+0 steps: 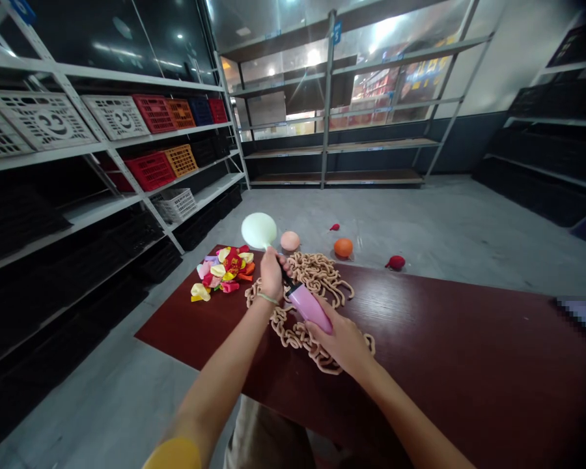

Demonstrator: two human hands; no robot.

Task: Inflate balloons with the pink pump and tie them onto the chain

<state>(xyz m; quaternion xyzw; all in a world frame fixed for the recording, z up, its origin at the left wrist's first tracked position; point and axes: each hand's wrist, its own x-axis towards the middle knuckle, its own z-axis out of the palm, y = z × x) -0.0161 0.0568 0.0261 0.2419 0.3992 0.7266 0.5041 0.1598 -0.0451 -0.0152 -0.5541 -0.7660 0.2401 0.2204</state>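
Note:
My right hand [344, 342] is wrapped round the pink barrel of a balloon pump [310, 307], whose black end points up and left. At that end my left hand [272, 277] is closed at the neck of a pale, inflated balloon [258, 230]; its fingers partly hide the nozzle. Below and around the pump lies a heap of long, beige, twisted balloons [317, 273], spreading over the table under both hands. A pile of flat balloons [223, 270] in red, yellow, pink and lilac rests left of my left hand.
The dark red table [420, 332] carries these things. Beyond its far edge, on the grey floor, lie a peach balloon [290, 241], an orange balloon [343, 247] and two small red balloons [395, 262]. Shelves with crates [153, 170] stand left; a metal rack [328, 98] stands behind.

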